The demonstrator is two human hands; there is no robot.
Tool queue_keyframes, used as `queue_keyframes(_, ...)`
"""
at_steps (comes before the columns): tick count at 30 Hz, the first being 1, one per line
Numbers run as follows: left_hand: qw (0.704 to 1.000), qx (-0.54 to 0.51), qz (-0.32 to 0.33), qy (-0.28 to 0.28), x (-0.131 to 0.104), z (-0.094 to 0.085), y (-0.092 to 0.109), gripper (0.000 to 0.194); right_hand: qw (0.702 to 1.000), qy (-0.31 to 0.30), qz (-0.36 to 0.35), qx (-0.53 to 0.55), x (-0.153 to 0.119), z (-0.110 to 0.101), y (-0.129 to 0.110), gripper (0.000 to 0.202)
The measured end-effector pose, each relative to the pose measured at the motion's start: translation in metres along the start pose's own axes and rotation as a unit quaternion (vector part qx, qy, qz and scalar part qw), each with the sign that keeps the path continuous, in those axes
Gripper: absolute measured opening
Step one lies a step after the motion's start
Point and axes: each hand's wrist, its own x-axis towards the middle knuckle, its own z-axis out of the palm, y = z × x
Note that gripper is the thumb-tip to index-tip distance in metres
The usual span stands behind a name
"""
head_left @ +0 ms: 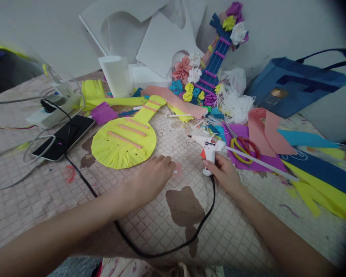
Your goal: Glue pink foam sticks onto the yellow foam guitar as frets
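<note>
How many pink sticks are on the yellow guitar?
5. Three longer pink sticks lie on the round body of the yellow guitar, and two shorter pink sticks lie across its neck. None seems hidden.

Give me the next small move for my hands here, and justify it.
I'd ease the glue gun a little left, bringing its nozzle nearer the yellow paper guitar. The right hand already grips it, the nozzle already points left but is short of the guitar, and the left hand sits by the guitar's round body.
</note>
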Motion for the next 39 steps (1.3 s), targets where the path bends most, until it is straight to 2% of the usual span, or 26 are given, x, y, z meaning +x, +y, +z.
queue_keyframes(3, 0.998, 0.058, -0.002, -0.002, -0.005, -0.003, 0.012, 0.024, 1.000, -0.003, -0.001, 0.000, 0.000, 0.000, 0.000, 0.022)
queue_keyframes(6, 0.998, 0.064, -0.003, 0.002, -0.005, -0.003, 0.016, 0.022, 1.000, -0.005, -0.004, -0.007, 0.000, 0.000, 0.000, 0.023)
queue_keyframes(11, 0.999, 0.033, -0.012, 0.014, 0.000, 0.004, 0.007, 0.019, 1.000, -0.005, -0.013, 0.001, 0.001, 0.000, 0.001, 0.021)
queue_keyframes(16, 0.999, -0.051, -0.015, 0.010, 0.006, 0.006, -0.007, 0.015, 1.000, -0.009, -0.013, 0.000, 0.001, -0.001, 0.003, 0.023)
queue_keyframes(22, 0.992, -0.117, -0.041, 0.005, 0.010, 0.004, -0.015, 0.013, 0.994, 0.009, -0.044, -0.096, 0.000, 0.001, 0.005, 0.023)
queue_keyframes(28, 0.990, -0.130, -0.044, 0.017, 0.010, 0.006, -0.017, 0.012, 0.974, -0.001, -0.067, -0.216, -0.002, 0.006, -0.013, 0.025)
queue_keyframes(33, 0.989, -0.135, -0.067, 0.008, 0.010, 0.005, -0.017, 0.010, 0.976, -0.030, -0.088, -0.198, -0.007, 0.002, -0.023, 0.030)
queue_keyframes(39, 0.987, -0.151, -0.053, 0.013, 0.009, 0.005, -0.019, 0.011, 0.977, -0.039, -0.080, -0.196, -0.006, -0.002, -0.015, 0.028)
